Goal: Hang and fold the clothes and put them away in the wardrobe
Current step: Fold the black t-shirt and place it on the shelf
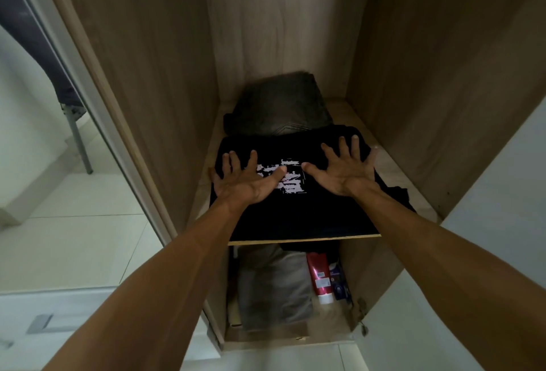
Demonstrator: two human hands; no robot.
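Observation:
A folded black T-shirt [295,211] with a white print lies on a wooden wardrobe shelf [304,240]. My left hand [245,181] rests flat on the shirt's left side, fingers spread. On the shirt's right side my right hand [345,169] also lies flat with spread fingers. Neither hand grips the cloth. Behind the shirt, deeper on the same shelf, sits a folded dark grey garment [280,104]. Part of the black shirt bunches at the right edge [396,196].
Below the shelf lie a folded grey garment [274,285], a red tube [320,277] and a dark blue container [339,282]. Wooden wardrobe walls [147,60] close in on both sides. To the left a mirrored door [59,104] reflects white floor tiles.

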